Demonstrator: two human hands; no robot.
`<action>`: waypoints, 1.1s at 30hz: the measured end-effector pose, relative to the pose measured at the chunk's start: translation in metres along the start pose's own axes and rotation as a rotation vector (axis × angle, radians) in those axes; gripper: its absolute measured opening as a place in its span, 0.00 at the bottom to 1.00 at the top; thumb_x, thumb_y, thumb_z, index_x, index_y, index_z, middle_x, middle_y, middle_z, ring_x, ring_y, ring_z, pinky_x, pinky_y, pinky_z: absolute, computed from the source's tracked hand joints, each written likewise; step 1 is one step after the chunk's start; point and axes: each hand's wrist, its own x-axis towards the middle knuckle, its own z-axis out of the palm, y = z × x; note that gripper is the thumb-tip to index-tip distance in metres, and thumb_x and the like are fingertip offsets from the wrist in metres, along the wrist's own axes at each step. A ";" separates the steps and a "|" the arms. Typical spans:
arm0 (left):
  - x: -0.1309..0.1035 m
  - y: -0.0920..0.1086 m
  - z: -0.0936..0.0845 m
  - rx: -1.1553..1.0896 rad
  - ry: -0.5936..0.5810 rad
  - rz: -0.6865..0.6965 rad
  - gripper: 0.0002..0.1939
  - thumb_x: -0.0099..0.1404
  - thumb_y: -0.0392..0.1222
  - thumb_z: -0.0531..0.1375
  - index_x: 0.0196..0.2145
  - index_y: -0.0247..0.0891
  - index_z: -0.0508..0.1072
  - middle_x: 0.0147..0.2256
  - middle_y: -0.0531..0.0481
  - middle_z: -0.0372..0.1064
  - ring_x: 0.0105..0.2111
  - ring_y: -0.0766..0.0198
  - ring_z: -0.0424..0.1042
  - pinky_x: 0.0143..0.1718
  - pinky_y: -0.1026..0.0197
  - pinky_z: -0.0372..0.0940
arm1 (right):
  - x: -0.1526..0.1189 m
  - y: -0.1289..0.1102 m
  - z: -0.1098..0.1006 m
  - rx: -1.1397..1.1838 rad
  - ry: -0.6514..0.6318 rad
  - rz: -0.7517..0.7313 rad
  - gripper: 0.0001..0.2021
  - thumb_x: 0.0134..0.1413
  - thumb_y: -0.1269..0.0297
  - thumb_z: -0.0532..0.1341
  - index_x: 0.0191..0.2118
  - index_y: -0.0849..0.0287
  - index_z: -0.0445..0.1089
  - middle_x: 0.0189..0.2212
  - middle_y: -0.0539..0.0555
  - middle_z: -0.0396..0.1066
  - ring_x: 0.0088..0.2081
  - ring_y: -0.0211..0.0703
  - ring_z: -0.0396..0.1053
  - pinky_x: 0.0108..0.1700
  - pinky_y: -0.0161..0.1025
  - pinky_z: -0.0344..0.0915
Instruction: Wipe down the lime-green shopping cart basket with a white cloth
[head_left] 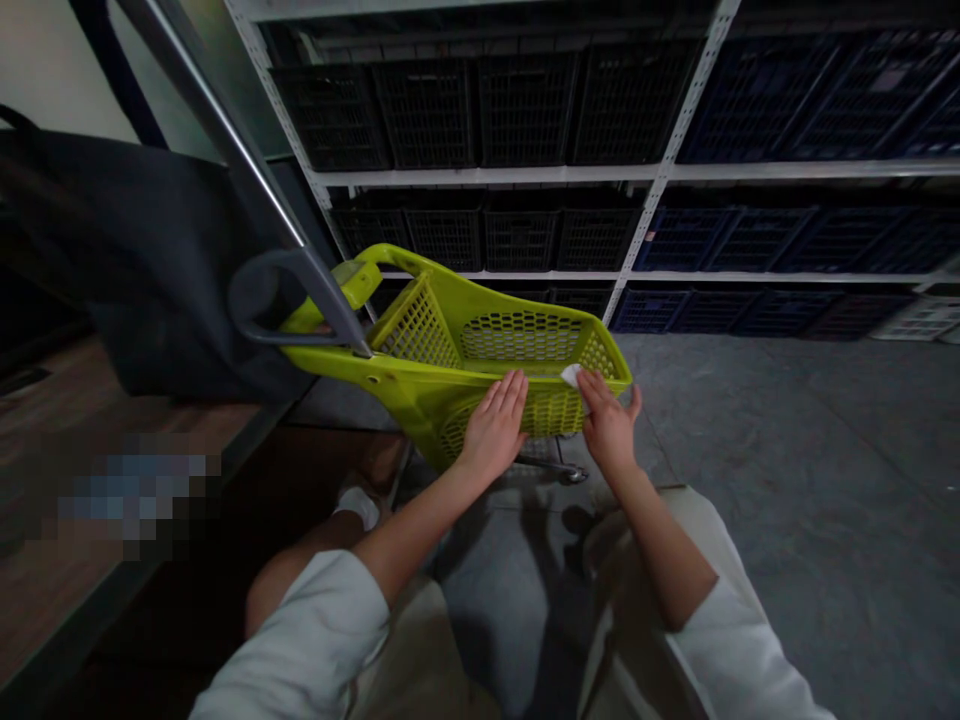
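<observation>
Left hand lies flat, fingers together, on the lime-green shopping cart at six o'clock. Right hand holds a white wipe at four.

The open-topped plastic shopping cart is showing a bright lime green all over, its far side panel bearing a honeycomb pattern. The long round metal bar is gleaming silver above a dull grey plastic loop handle. A small white soft-looking wipe is standing out against the lime rim. Behind, slatted black plastic crates and dark navy ones are repeating a grid pattern, while white metal shelf posts are displaying dotted rows of holes. Pale white fabric sleeves are contrasting with the smooth grey floor.
</observation>
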 end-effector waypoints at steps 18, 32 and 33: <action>-0.027 0.017 0.002 -0.101 0.123 -0.022 0.43 0.66 0.54 0.58 0.68 0.22 0.51 0.70 0.31 0.46 0.71 0.47 0.43 0.71 0.47 0.43 | -0.024 -0.070 -0.021 0.045 -0.145 -0.081 0.34 0.53 0.80 0.48 0.66 0.55 0.60 0.66 0.57 0.60 0.68 0.43 0.55 0.69 0.59 0.34; -0.083 0.036 -0.001 -0.145 0.281 -0.084 0.43 0.68 0.58 0.56 0.69 0.27 0.49 0.69 0.34 0.48 0.71 0.47 0.44 0.70 0.44 0.45 | -0.089 0.043 -0.083 -0.056 -0.122 -0.044 0.34 0.47 0.82 0.49 0.60 0.53 0.66 0.59 0.55 0.70 0.68 0.49 0.55 0.67 0.68 0.35; -0.085 0.038 -0.003 -0.154 0.294 -0.106 0.41 0.69 0.58 0.55 0.69 0.27 0.50 0.69 0.34 0.50 0.71 0.48 0.46 0.70 0.44 0.46 | -0.092 0.042 -0.086 -0.055 -0.125 -0.064 0.35 0.47 0.83 0.49 0.60 0.53 0.66 0.59 0.55 0.70 0.68 0.49 0.56 0.67 0.67 0.35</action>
